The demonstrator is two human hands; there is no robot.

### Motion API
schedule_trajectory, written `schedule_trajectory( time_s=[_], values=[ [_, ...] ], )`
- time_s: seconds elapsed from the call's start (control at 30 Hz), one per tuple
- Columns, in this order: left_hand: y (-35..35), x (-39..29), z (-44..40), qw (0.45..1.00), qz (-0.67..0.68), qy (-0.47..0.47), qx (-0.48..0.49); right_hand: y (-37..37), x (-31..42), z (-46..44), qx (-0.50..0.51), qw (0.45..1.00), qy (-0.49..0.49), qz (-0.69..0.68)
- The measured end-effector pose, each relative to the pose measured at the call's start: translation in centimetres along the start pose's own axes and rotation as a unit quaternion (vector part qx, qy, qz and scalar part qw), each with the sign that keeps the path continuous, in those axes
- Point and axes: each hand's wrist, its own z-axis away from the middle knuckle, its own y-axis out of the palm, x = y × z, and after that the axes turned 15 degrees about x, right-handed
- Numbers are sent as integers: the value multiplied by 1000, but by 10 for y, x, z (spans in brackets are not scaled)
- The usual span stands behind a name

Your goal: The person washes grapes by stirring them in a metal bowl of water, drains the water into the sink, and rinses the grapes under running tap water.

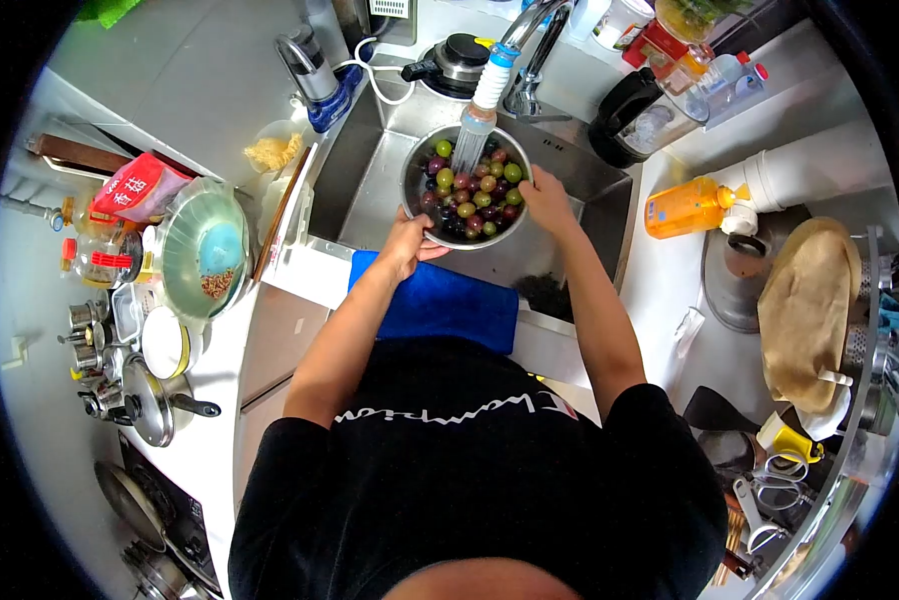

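My left hand (pixel 406 246) grips the near left rim of a metal bowl (pixel 518 222), its fingers under the side. On the bowl's right rim, my right hand (pixel 550 200) is closed, with the thumb near the edge. Grapes (pixel 483 190) in green, red and dark purple fill the bowl. Water runs onto them from the faucet (pixel 490 85), whose white and blue nozzle hangs just above. The bowl is held over the steel sink (pixel 365 190). A blue cloth (pixel 430 300) drapes over the sink's front edge, below my left hand.
A dark clump (pixel 543 293) lies in the sink's right front corner. To the right are an orange bottle (pixel 682 207) and a black-handled pitcher (pixel 630 115). On the left counter stand a green translucent bowl (pixel 185 245) and a lidded pan (pixel 150 402).
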Motion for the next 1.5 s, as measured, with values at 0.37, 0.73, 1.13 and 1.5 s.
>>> schedule_trajectory(
  time_s=[0.37, 0.73, 1.13, 1.5],
  values=[
    [-26, -33, 7, 995, 1, -87, 56, 2, 12, -16, 98, 988, 21, -117],
    [-10, -33, -20, 998, 20, -14, 57, 0, -7, -22, 82, 960, 70, -257],
    [-7, -20, -14, 994, 106, 2, -30, -33, -39, -68, -7, 929, 83, -360],
    [-21, -13, -14, 999, 46, 9, 3, -46, -43, -93, -142, 851, 96, -497]
  ],
)
